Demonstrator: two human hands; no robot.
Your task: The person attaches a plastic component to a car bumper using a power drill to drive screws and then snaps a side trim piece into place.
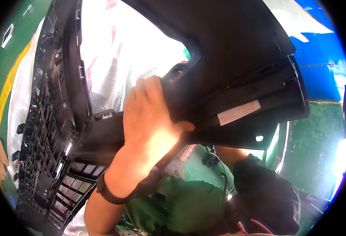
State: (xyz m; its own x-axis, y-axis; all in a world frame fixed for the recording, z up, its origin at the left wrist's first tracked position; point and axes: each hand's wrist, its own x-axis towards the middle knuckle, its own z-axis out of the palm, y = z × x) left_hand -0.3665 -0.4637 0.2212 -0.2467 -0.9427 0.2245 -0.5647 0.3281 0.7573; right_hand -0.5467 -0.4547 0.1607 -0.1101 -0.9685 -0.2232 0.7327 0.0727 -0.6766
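A large black moulded plastic panel, which looks like a car bumper [236, 47], spans the view from top to lower left. My left hand [149, 118], a dark band on its wrist, is closed over a narrow bar of the bumper beside a big opening. Its thumb lies toward the right and its fingers point away from me. My right hand [232, 154] reaches under the bumper's lower right edge; only skin near the wrist shows below a dark sleeve, and its fingers are hidden. A whitish label strip [239, 112] sticks to the bumper, near a round hole.
Lattice grilles [72, 190] and clips run down the bumper's left part. Clear plastic wrapping [114, 59] shows through the opening. Green floor with a yellow line [10, 78] lies at left. A blue panel [322, 78] stands at right. A dark cable [223, 173] hangs near my body.
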